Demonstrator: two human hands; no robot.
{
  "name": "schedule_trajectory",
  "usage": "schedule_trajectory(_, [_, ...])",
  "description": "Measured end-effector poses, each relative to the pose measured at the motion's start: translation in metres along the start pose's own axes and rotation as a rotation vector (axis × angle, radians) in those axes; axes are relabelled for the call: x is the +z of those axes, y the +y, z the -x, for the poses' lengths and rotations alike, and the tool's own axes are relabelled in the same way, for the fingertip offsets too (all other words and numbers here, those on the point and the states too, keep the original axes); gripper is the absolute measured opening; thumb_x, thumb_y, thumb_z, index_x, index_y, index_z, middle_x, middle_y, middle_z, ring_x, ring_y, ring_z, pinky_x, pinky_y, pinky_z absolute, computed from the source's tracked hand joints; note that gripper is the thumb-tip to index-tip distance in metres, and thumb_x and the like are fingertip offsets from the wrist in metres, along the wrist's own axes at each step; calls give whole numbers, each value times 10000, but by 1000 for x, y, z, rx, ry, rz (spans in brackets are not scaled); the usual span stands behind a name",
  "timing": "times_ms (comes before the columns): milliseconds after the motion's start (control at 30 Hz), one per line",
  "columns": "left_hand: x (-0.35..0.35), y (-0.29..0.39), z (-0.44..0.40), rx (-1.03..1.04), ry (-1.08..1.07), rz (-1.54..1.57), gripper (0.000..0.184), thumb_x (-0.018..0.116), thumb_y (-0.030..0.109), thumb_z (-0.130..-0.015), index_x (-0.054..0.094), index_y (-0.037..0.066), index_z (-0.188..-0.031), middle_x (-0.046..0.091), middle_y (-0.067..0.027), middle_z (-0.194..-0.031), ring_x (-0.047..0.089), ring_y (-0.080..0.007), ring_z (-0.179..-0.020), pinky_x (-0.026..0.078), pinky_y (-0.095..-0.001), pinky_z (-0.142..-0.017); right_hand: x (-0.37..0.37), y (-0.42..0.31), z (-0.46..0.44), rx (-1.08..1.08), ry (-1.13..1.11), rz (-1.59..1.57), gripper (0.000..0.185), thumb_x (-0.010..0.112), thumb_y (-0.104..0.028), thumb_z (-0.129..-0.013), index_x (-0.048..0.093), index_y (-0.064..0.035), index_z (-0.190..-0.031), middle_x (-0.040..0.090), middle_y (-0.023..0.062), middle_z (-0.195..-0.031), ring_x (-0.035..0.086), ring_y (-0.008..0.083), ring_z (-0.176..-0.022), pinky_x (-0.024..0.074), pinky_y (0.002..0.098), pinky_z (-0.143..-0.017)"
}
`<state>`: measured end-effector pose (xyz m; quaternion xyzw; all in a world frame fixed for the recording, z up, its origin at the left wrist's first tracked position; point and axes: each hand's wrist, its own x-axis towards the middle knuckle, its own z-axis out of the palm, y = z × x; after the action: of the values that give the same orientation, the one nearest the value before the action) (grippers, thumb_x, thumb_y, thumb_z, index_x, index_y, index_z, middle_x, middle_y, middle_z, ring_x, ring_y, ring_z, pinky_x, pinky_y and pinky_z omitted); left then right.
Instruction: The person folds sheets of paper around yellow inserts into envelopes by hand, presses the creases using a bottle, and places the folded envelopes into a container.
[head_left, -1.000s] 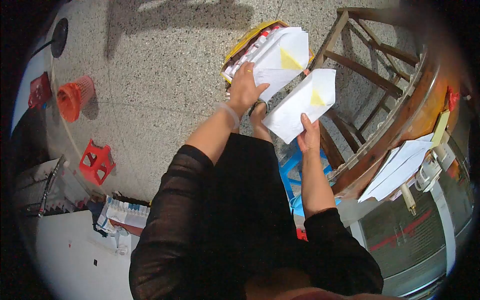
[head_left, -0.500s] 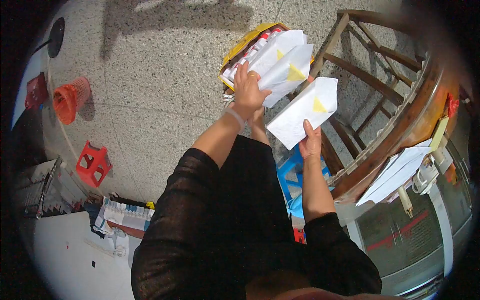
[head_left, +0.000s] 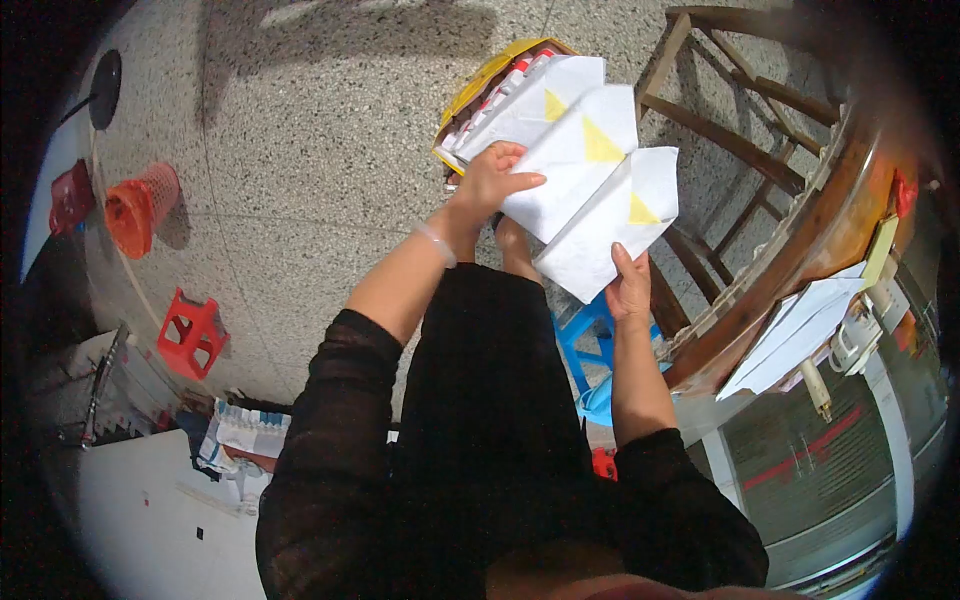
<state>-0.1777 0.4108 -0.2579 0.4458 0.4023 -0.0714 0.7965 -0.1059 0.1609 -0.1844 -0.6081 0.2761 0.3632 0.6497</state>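
My left hand (head_left: 485, 185) grips the left edge of a folded white paper (head_left: 570, 150) that bears a yellow triangle, its thumb lying on top. My right hand (head_left: 629, 287) pinches a second folded paper (head_left: 610, 225) of the same kind by its lower edge, thumb uppermost. The two papers now meet, with the right one partly under or against the left one; which, I cannot tell. Behind them a third folded paper (head_left: 550, 85) rests over a yellow box (head_left: 470, 95), in which several red-and-white items show.
A wooden stool or chair frame (head_left: 720, 135) and a round wooden table edge (head_left: 800, 260) stand at the right, with papers (head_left: 795, 325) on the table. A blue stool (head_left: 580, 345) is below my right hand. Leftward are a red stool (head_left: 192, 333) and an orange basket (head_left: 130, 215).
My left hand has shifted from lying over the papers to gripping the middle one, which has moved right and down to meet the paper in my right hand. The right hand has barely moved.
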Motion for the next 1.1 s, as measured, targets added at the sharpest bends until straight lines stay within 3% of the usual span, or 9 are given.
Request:
schedule_trajectory(67, [-14, 34, 12, -145, -13, 36, 429, 756, 119, -843, 575, -30, -1202, 667, -83, -1073, 639, -147, -908, 516, -291, -847, -1, -4, 3, 9, -20, -35, 616, 707, -60, -859, 426, -52, -1407, 560, 91, -1342, 535, 241, -1228, 410, 406, -1072])
schedule_trajectory(100, [-33, 20, 2, -237, -3, 67, 487, 772, 85, -823, 574, -5, -1259, 665, -98, -1140, 632, -159, -1030, 518, -306, -896, -2, -5, 3, 20, -34, -55, 642, 708, -41, -852, 407, -54, -1418, 552, 96, -1351, 535, 240, -1230, 411, 400, -1074])
schedule_trajectory(167, [-53, 46, 16, -163, -21, 263, 438, 753, 76, -837, 592, 3, -1238, 675, -98, -1123, 641, -150, -994, 515, -293, -895, -4, -8, 3, 17, -45, -60, 634, 702, -38, -855, 407, -53, -1417, 554, 97, -1349, 543, 238, -1223, 416, 401, -1072])
schedule_trajectory(433, [-130, 66, 13, 279, 495, -126, 399, 751, 97, -853, 605, -10, -1209, 682, -82, -1096, 643, -145, -945, 518, -290, -853, 4, -12, 1, 2, -40, -53, 650, 696, -13, -849, 396, -60, -1424, 565, 88, -1336, 554, 224, -1209, 429, 384, -1057])
schedule_trajectory(567, [-132, 60, 9, 254, 568, -353, 441, 801, 140, -818, 614, -13, -1187, 684, -76, -1064, 630, -134, -920, 512, -285, -830, 7, -11, 1, -3, -54, -53, 619, 684, 0, -855, 407, -50, -1407, 565, 92, -1333, 553, 222, -1210, 430, 379, -1056])
schedule_trajectory(700, [-107, 41, 9, 300, 615, -242, 394, 793, 146, -828, 631, -5, -1155, 687, -65, -1037, 628, -123, -913, 506, -273, -823, 16, -16, -4, -24, -51, -16, 597, 688, -34, -864, 426, -49, -1400, 569, 85, -1329, 552, 224, -1211, 426, 387, -1059])
schedule_trajectory(800, [-74, 45, 23, 248, 621, -171, 389, 797, 116, -812, 634, -16, -1140, 690, -78, -1024, 636, -139, -882, 511, -272, -798, 30, -28, -2, -29, -108, -9, 637, 715, -60, -847, 420, -52, -1412, 562, 84, -1335, 546, 229, -1218, 425, 392, -1061])
schedule_trajectory(967, [-29, 49, 56, 105, 376, 278, 311, 709, 25, -870, 607, -4, -1163, 684, -95, -1081, 645, -158, -971, 527, -300, -877, 56, -58, 9, -50, -246, -34, 711, 772, -91, -799, 415, -25, -1410, 562, 100, -1342, 542, 239, -1236, 421, 393, -1068])
schedule_trajectory(1100, [3, 68, 90, -38, 247, 383, 422, 713, 2, -858, 539, -20, -1241, 657, -119, -1157, 645, -169, -1010, 539, -323, -891, 62, -78, 19, -36, -314, -52, 723, 779, -57, -769, 417, 1, -1393, 578, 109, -1323, 559, 227, -1215, 428, 370, -1052])
